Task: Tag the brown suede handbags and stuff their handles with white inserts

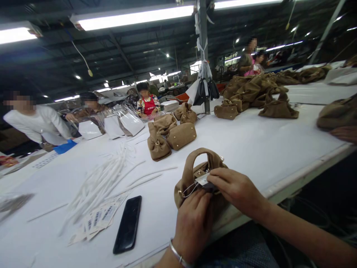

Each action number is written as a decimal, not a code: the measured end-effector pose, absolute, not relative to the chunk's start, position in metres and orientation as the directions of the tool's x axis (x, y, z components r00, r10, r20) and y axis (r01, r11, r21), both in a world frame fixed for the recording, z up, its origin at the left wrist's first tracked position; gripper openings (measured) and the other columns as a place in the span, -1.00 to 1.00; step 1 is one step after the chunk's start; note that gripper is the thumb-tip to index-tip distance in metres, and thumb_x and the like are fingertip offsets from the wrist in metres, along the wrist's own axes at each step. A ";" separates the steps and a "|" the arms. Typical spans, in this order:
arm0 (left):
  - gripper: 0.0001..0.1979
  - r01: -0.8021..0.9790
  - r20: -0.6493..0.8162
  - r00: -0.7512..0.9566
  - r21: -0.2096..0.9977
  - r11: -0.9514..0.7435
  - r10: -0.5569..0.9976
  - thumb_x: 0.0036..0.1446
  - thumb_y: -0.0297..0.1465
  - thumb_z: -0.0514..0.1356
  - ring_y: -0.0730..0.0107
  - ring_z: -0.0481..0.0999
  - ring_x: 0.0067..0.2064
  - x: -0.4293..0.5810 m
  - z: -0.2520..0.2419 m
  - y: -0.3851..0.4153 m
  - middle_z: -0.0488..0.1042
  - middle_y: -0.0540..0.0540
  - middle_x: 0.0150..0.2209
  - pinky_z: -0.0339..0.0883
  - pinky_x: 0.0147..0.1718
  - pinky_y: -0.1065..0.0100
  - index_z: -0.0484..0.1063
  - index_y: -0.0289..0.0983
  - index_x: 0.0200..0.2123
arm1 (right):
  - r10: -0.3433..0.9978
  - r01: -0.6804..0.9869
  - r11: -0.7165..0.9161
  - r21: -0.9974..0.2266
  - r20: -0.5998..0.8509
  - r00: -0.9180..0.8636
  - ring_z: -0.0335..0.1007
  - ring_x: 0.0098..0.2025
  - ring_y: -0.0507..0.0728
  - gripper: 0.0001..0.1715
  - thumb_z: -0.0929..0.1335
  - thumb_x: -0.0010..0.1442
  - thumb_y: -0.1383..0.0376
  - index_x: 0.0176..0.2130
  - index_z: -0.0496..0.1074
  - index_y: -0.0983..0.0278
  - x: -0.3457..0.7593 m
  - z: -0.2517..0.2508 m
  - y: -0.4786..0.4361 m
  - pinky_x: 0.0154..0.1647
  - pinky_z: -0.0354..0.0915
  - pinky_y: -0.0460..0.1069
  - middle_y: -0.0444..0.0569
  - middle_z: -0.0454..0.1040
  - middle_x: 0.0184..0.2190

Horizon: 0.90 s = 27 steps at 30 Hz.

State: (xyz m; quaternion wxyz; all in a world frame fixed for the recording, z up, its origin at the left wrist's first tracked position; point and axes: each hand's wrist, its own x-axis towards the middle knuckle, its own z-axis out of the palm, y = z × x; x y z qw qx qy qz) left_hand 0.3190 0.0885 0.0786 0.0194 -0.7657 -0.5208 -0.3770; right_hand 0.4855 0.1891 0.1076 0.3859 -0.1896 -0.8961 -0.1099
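A brown handbag (187, 175) with a looped handle stands at the table's near edge, its opening facing up. My right hand (237, 188) pinches a small white tag (202, 179) over the bag's opening. A thin white string runs from the tag to the metal ring on the bag's left side. My left hand (193, 219), with a silver bangle at the wrist, is closed on the near rim of the bag; its fingertips are partly hidden inside the opening.
A black phone (127, 224), printed labels (102, 219) and white strips (97, 182) lie to the left. Several brown bags (182, 136) stand beyond, with a larger pile (248, 91) at the back right. People work across the table; another person's hand (346, 134) is at the right edge.
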 end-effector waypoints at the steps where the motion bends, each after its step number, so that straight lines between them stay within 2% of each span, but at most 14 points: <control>1: -0.65 0.839 0.579 0.185 0.328 -0.435 0.794 0.25 -0.56 0.09 0.21 0.49 0.07 0.322 0.078 0.092 0.52 -0.15 0.04 0.41 0.09 0.20 0.36 -0.26 0.08 | 0.261 0.405 0.914 0.038 0.709 -0.656 0.52 -0.14 0.17 -0.69 0.23 0.28 0.49 -0.10 0.50 0.30 0.484 0.102 0.194 -0.11 0.48 0.04 0.06 0.56 -0.14; 5: -0.77 0.924 0.480 0.143 0.248 -0.290 0.865 0.25 -0.44 0.15 0.12 0.51 -0.11 0.333 0.080 0.104 0.54 -0.15 -0.11 0.47 -0.09 0.07 0.40 -0.27 -0.01 | 0.264 0.330 0.944 -0.020 0.647 -0.716 0.53 -0.05 0.16 -0.64 0.24 0.27 0.50 -0.01 0.48 0.33 0.483 0.088 0.200 -0.02 0.48 0.04 0.11 0.55 -0.02; 9: -0.82 0.952 0.414 0.137 0.197 -0.235 0.900 0.28 -0.36 0.17 0.14 0.51 -0.17 0.338 0.081 0.107 0.54 -0.10 -0.18 0.42 -0.18 0.07 0.41 -0.22 -0.06 | 0.279 0.286 0.955 -0.078 0.562 -0.779 0.56 -0.08 0.10 -0.56 0.24 0.22 0.57 0.01 0.48 0.33 0.490 0.089 0.201 -0.01 0.47 -0.02 0.06 0.60 -0.08; 13: -0.93 0.936 0.400 0.158 0.230 -0.266 0.903 0.29 -0.42 0.15 0.19 0.50 -0.19 0.341 0.076 0.101 0.55 -0.05 -0.23 0.36 -0.18 0.13 0.43 -0.20 -0.18 | 0.184 0.237 0.971 0.037 0.516 -0.836 0.58 -0.12 0.15 -0.60 0.28 0.20 0.55 -0.02 0.51 0.33 0.492 0.091 0.206 -0.07 0.51 0.04 0.07 0.61 -0.11; 16: -0.91 0.933 0.383 0.155 0.245 -0.262 0.911 0.25 -0.49 0.15 0.19 0.49 -0.22 0.343 0.074 0.096 0.55 -0.08 -0.26 0.35 -0.18 0.13 0.42 -0.23 -0.20 | 0.077 0.188 0.970 0.157 0.532 -0.843 0.59 -0.16 0.20 -0.67 0.31 0.19 0.54 -0.06 0.52 0.42 0.487 0.088 0.210 -0.11 0.52 0.07 0.12 0.62 -0.15; 19: -0.88 0.950 0.340 0.164 0.198 -0.241 0.926 0.20 -0.54 0.16 0.15 0.48 -0.27 0.345 0.075 0.096 0.54 -0.11 -0.31 0.35 -0.22 0.10 0.42 -0.26 -0.20 | 0.049 0.178 0.964 0.197 0.528 -0.848 0.59 -0.19 0.21 -0.71 0.34 0.17 0.55 -0.11 0.54 0.45 0.481 0.084 0.211 -0.15 0.52 0.07 0.14 0.63 -0.18; 21: -0.83 0.951 0.329 0.178 0.186 -0.248 0.927 0.19 -0.56 0.15 0.13 0.49 -0.24 0.343 0.076 0.097 0.54 -0.12 -0.28 0.34 -0.20 0.09 0.41 -0.26 -0.16 | 0.077 0.190 0.967 0.172 0.513 -0.855 0.59 -0.20 0.21 -0.72 0.35 0.17 0.54 -0.11 0.54 0.44 0.479 0.082 0.211 -0.15 0.52 0.07 0.13 0.63 -0.18; 23: -0.79 0.936 0.343 0.182 0.226 -0.269 0.921 0.18 -0.57 0.15 0.15 0.49 -0.18 0.340 0.077 0.097 0.55 -0.11 -0.22 0.32 -0.17 0.11 0.40 -0.24 -0.12 | 0.133 0.205 0.973 0.104 0.475 -0.870 0.59 -0.19 0.19 -0.69 0.35 0.17 0.54 -0.08 0.54 0.41 0.480 0.081 0.210 -0.13 0.51 0.05 0.10 0.63 -0.17; 27: -0.76 0.885 0.413 0.193 0.319 -0.340 0.890 0.18 -0.54 0.21 0.23 0.49 -0.23 0.330 0.073 0.090 0.56 -0.01 -0.28 0.25 -0.27 0.20 0.41 -0.17 -0.10 | 0.265 0.229 0.963 -0.143 0.326 -0.908 0.59 -0.17 0.13 -0.62 0.34 0.18 0.55 -0.04 0.54 0.28 0.484 0.082 0.209 -0.08 0.47 -0.02 -0.01 0.63 -0.15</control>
